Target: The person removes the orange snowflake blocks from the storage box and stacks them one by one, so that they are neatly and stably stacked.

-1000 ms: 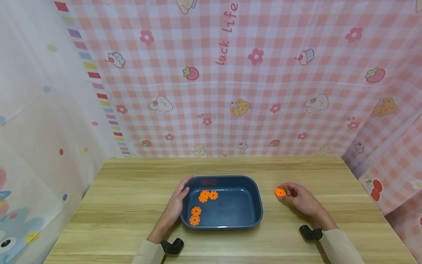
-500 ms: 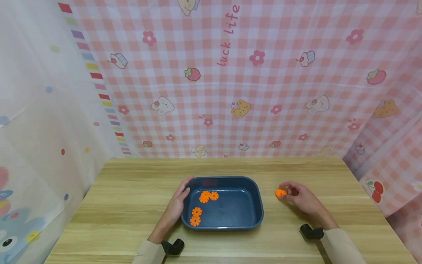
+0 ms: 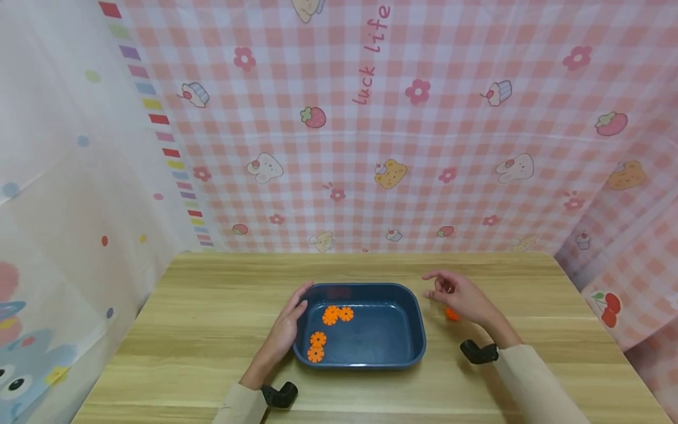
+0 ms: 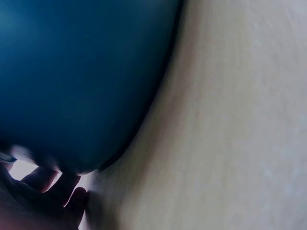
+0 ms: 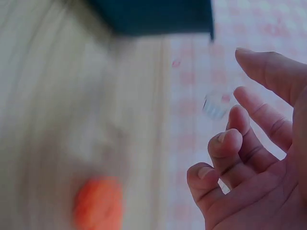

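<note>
In the head view, midway between the worktop's [image 3: 212,330] side edges, a relaxed left hand [image 3: 284,325] touches a blue tray [image 3: 376,335] with orange discs [image 3: 321,337] by its left corners, and an orange piece [image 3: 452,314] sits partly hidden beneath the right hand [image 3: 465,299]; left wrist: fingers [image 4: 64,190] meet tray; right wrist: fingers [image 5: 268,72] apart.

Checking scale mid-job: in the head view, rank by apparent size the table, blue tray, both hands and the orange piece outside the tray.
Table
Blue tray
Left hand and right hand, too alike to rank
Orange piece, partly hidden
</note>
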Available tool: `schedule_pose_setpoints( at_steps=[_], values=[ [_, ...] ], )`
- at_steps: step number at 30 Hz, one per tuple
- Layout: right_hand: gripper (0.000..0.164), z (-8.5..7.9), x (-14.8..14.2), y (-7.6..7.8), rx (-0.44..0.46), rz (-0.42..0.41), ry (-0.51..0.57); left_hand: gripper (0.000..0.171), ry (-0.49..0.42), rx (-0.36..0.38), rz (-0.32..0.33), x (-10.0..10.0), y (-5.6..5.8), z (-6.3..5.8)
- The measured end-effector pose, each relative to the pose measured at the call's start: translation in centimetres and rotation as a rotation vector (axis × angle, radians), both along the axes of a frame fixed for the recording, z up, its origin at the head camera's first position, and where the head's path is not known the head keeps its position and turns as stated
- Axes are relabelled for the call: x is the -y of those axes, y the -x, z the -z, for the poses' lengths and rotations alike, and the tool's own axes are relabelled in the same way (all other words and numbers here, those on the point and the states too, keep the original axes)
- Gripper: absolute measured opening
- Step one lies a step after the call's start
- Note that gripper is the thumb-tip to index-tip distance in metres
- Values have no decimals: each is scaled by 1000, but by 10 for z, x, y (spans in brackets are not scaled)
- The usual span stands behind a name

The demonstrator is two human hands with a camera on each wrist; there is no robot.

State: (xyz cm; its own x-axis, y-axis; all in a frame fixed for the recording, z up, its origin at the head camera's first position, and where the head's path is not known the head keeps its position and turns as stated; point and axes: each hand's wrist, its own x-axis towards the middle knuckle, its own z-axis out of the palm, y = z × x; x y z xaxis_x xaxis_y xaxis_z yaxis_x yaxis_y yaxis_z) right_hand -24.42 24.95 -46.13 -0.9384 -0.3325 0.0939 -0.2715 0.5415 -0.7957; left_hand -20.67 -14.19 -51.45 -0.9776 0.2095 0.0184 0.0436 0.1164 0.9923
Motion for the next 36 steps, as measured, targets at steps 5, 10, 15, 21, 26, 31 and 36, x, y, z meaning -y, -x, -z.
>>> schedule_pose_setpoints(
  at_steps=[5, 10, 15, 21, 26, 31, 36],
  values=[
    [32, -15, 28, 7, -9, -67, -2, 46, -8, -1, 4, 0, 1, 0],
    [37, -23, 50, 13, 29, -118, -14, 46, -7, -2, 2, 0, 1, 0],
    [34, -27, 71, 16, 47, -184, -21, 46, 2, -3, 0, 0, 1, -1],
    [31, -29, 100, 19, 60, -322, -33, 46, 1, -5, -1, 1, 2, 0],
    [31, -23, 123, 21, 153, -393, -42, 46, -2, -2, 1, 1, 1, 0],
    [29, -14, 139, 22, 217, -443, -84, 46, -5, 3, 10, 1, 0, 0],
    [33, -2, 148, 23, 254, -473, -133, 47, -5, -2, 9, 1, 0, 0]
  ],
)
